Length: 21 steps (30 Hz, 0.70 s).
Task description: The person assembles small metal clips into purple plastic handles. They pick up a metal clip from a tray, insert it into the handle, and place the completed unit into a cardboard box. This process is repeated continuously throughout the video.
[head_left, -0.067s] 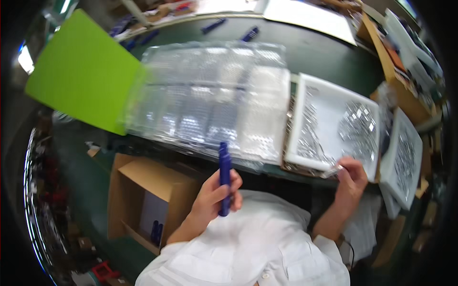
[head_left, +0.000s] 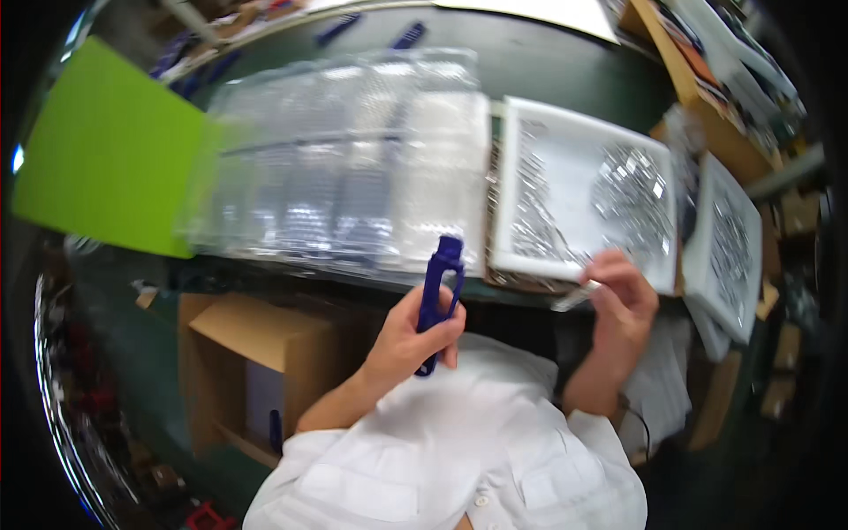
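Well, a green tabletop (head_left: pixel 543 66) stretches behind bumpy clear plastic (head_left: pixel 344 177) and a white tray (head_left: pixel 574 190) of shiny metal pieces (head_left: pixel 632 190); nearer, the left hand (head_left: pixel 396 343) grips a slotted blue handle (head_left: pixel 432 296), the right hand (head_left: pixel 624 309) pinches a silvery strip (head_left: pixel 574 298) by the tray's front edge.

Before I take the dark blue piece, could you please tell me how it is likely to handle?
The dark blue piece is probably stiff, since it extends unbent beyond the left hand. It may be light for its size, given its open slot. Its uneven outline suggests it would hardly roll.
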### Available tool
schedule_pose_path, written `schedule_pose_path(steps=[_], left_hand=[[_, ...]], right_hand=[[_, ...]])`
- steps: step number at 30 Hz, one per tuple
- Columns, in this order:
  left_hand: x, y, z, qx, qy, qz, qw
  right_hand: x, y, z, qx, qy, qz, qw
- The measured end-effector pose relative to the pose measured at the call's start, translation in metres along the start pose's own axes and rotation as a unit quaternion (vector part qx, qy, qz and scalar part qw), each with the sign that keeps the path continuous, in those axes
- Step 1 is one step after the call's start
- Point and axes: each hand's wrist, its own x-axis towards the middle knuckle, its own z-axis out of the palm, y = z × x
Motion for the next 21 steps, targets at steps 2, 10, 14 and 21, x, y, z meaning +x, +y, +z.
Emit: schedule_pose_path(steps=[2,10,14,21], left_hand=[[0.03,-0.019,0.022,0.076,-0.011,-0.006,0.997],[0.035,-0.04,0.037,0.078,-0.138,-0.056,0.986],[0.03,-0.041,0.029,0.099,-0.147,-0.059,0.982],[0.026,-0.053,0.013,0.153,-0.121,0.007,0.981]], right_hand=[[-0.006,-0.007,0.014,-0.034,-0.026,-0.025,0.999],[-0.032,-0.003,0.035,-0.381,-0.027,-0.075,0.921],[-0.035,0.01,0.046,-0.413,-0.057,-0.088,0.904],[-0.036,0.024,0.056,-0.453,-0.113,-0.093,0.879]])
